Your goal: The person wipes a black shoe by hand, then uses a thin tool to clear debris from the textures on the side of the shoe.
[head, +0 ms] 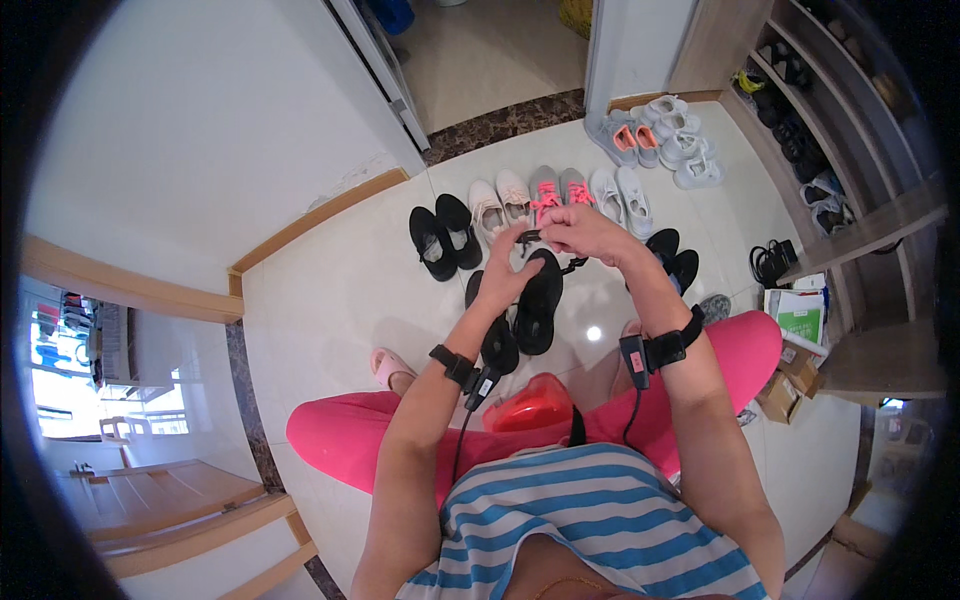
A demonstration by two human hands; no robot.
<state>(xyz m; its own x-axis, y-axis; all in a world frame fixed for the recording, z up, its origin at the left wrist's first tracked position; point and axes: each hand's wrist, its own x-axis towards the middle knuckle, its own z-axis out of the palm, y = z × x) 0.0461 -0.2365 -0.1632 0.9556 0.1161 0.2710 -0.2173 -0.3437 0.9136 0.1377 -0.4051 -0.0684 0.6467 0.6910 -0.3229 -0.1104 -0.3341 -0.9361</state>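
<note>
In front of me, a pair of black shoes stands on the tiled floor: the right shoe [540, 307] shows almost whole, while the left shoe [500, 346] is partly covered by my left hand and wrist. Between my hands runs a short dark lace or strap [530, 236], above the toe of the right shoe. My right hand [581, 229] pinches one end with thumb and fingers. My left hand [506, 274] has its fingertips at the other end, its thumb spread over the right shoe. A dark looped piece [575, 265] shows beside that shoe, below my right hand.
Beyond my hands stand black shoes [444, 238], cream shoes [501, 202], grey shoes with pink laces [546, 187] and white shoes [634, 202]. More black shoes [682, 266] are at right, near an open shoe cabinet [817, 127]. A red plastic stool [532, 405] is beneath me.
</note>
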